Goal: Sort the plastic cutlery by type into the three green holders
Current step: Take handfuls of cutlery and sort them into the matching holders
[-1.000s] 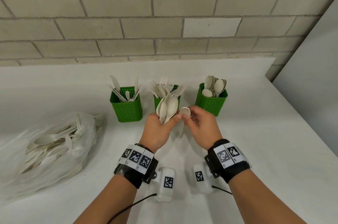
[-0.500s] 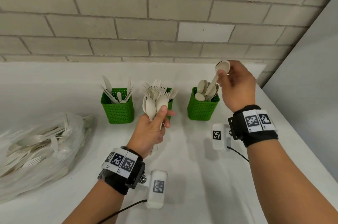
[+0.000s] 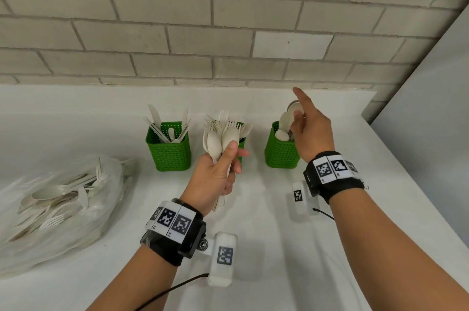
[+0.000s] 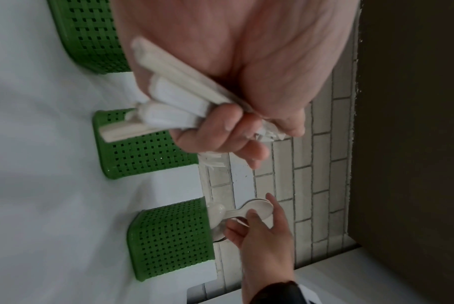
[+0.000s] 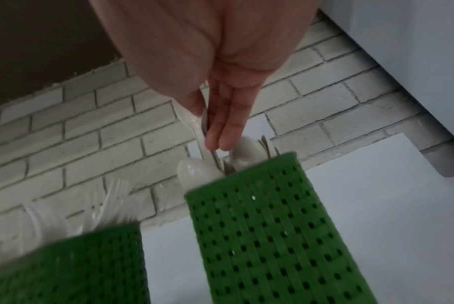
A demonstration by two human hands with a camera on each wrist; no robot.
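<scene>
Three green holders stand in a row by the wall: the left holder has knives, the middle holder forks, the right holder spoons. My left hand grips a bundle of spoons upright in front of the middle holder; their handles stick out below the fist. My right hand hovers over the right holder. A single spoon stands with its handle down in that holder, lightly pinched between the thumb and nearly straight fingers; the index finger points up.
A clear plastic bag full of mixed cutlery lies at the left on the white table. A brick wall runs behind the holders. A grey panel bounds the table's right side.
My right hand drew one spoon from the bundle, carried it up and right, and lowered it handle-first into the right holder. My left hand kept the bundle roughly in place.
</scene>
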